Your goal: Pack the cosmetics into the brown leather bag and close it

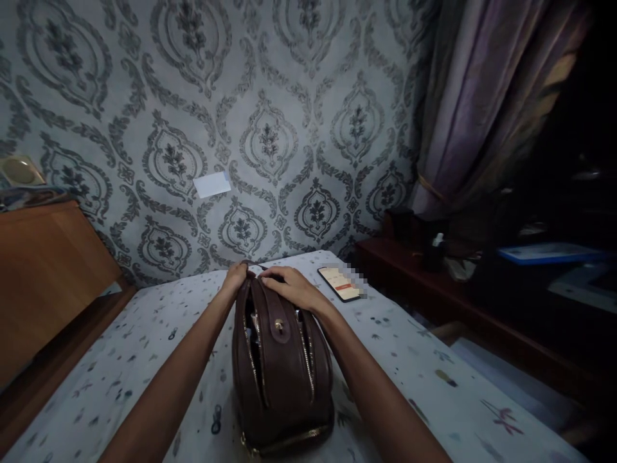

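A dark brown leather bag (284,379) stands on the bed in front of me, with gold-toothed zips. Its left zip (255,360) gapes, showing some pale contents, and the right zip (307,354) is also partly parted. A tab with a gold clasp (279,326) lies over the middle. At the far end of the bag, my left hand (236,276) is closed around its top edge near the strap. My right hand (289,286) rests over the far top right side, thumb and fingers against the leather; its fingertips are partly hidden.
A phone (340,284) with a lit screen lies on the patterned bedsheet (385,360) to the right of the bag. A wooden headboard-like panel (53,270) borders the left. Patterned wallpaper (270,141) rises behind. A dark red ledge (385,257) and curtain (472,109) stand right.
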Motion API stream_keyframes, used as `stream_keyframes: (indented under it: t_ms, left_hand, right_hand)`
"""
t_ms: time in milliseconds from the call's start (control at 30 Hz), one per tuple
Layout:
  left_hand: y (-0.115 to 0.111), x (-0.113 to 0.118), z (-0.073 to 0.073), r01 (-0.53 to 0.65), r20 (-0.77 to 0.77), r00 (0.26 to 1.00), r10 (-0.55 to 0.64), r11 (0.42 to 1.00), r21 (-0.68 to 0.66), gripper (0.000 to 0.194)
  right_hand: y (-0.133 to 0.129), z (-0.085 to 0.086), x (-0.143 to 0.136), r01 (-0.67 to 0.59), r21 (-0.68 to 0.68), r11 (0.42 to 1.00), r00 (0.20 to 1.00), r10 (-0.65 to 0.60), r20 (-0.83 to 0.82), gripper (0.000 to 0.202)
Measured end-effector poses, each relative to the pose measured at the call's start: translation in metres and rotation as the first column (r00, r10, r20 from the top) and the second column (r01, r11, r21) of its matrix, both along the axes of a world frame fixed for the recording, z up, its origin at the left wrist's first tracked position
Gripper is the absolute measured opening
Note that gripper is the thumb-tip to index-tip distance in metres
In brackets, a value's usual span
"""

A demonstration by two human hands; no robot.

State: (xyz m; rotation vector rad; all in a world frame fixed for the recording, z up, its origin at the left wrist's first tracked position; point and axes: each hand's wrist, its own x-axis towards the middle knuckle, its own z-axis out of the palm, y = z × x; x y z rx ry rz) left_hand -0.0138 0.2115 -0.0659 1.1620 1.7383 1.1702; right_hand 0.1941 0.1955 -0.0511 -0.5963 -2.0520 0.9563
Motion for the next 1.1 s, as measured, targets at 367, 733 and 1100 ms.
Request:
stream_keyframes:
  t_ms: [367,733,1100]
  left_hand:
    - [-0.022,0.024,0.018,0.072,-0.447,0.891,0.077,0.949,0.308,0.030]
    - [-0.023,0.010,0.030,0.281,-0.438,0.885,-0.157,0.931,0.234,0.019]
    - [-0.040,-0.001,0.011,0.216,-0.420,0.904,-0.079,0.932,0.290,0.032]
  right_hand:
    - [-0.001,0.000,0.002,0.063,0.056,0.996,0.997,-0.065,0.039,0.021]
    - [-0.002,0.001,-0.001,0.058,0.079,0.995,0.994,-0.065,0.087,0.024]
    - [-0.001,0.002,-0.002,0.058,0.092,0.994,0.992,-0.068,0.109,0.024]
